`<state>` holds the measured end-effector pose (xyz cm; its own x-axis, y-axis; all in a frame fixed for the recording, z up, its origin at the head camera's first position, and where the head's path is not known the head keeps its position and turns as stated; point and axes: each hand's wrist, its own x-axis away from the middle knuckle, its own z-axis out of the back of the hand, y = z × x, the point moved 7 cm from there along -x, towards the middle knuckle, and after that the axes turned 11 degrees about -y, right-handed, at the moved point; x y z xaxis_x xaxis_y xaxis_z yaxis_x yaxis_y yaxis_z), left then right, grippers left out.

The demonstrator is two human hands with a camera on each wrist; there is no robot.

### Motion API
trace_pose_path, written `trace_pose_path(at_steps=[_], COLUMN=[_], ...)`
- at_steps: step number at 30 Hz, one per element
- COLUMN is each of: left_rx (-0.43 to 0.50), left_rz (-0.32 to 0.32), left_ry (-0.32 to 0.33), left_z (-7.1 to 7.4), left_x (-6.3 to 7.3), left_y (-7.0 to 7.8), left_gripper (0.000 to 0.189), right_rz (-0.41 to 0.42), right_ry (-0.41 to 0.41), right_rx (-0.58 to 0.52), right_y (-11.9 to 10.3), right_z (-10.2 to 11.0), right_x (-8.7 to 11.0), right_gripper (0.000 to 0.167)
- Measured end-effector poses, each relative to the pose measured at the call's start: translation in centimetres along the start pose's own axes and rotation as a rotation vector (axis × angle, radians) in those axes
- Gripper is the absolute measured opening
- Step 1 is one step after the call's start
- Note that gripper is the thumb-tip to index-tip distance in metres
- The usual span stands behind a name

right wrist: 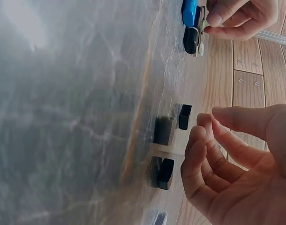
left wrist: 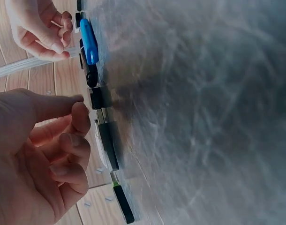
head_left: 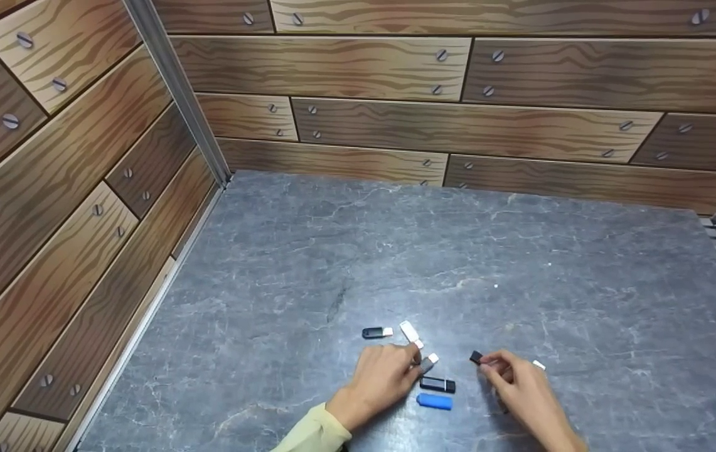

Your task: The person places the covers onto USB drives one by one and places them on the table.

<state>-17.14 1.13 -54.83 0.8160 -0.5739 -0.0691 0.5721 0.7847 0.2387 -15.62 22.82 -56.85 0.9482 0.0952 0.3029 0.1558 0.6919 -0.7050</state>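
Observation:
My left hand (head_left: 386, 375) hovers close by a grey USB stick (head_left: 430, 363) with a bare metal plug; its thumb and index tips stand just beside the stick's dark end (left wrist: 96, 98). On the right, my right hand (head_left: 521, 382) has its thumb and index tips near each other. Just past them is a small black USB cap (head_left: 476, 357); a narrow gap shows between cap and fingertips in the right wrist view. Below that hand, the right wrist view shows a second black cap (right wrist: 165, 174). A white cap (head_left: 539, 365) peeks out beyond the right hand.
A black USB stick (head_left: 438, 384) and a blue one (head_left: 434, 402) lie between the hands. Beyond the left hand are a black stick (head_left: 375, 333) with its plug bare and a white stick (head_left: 409, 333). Wood-patterned walls (head_left: 364, 66) border the grey marbled table (head_left: 282, 251).

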Motion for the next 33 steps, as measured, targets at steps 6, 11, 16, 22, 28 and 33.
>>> trace_pose_path(at_steps=[6,11,16,22,28,33], left_rx=[-0.005,-0.005,-0.034,-0.05,-0.07,-0.081], left_rz=[0.002,0.006,0.001,0.004,0.008,0.012], left_ry=[-0.003,-0.011,0.008,0.027,0.017,0.0], left_z=[-0.3,-0.3,-0.2,-0.2,-0.3,-0.3], left_x=[0.1,0.1,0.1,0.1,0.1,0.0], left_y=[0.0,-0.1,0.0,0.0,0.0,-0.1], left_gripper=[0.016,0.018,0.015,0.018,0.017,0.014], right_rz=[0.023,0.071,0.086,0.083,0.079,0.089], right_ry=[-0.001,-0.023,-0.039,-0.041,-0.033,-0.029], right_rx=[0.035,0.089,0.144,0.186,0.201,0.207], right_y=[-0.1,-0.3,-0.4,-0.8,-0.9,-1.0], right_z=[0.3,0.0,-0.4,-0.6,-0.6,-0.7], right_x=[-0.3,-0.2,-0.4,-0.8,-0.8,-0.9], right_gripper=[0.019,0.034,0.039,0.039,0.041,0.041])
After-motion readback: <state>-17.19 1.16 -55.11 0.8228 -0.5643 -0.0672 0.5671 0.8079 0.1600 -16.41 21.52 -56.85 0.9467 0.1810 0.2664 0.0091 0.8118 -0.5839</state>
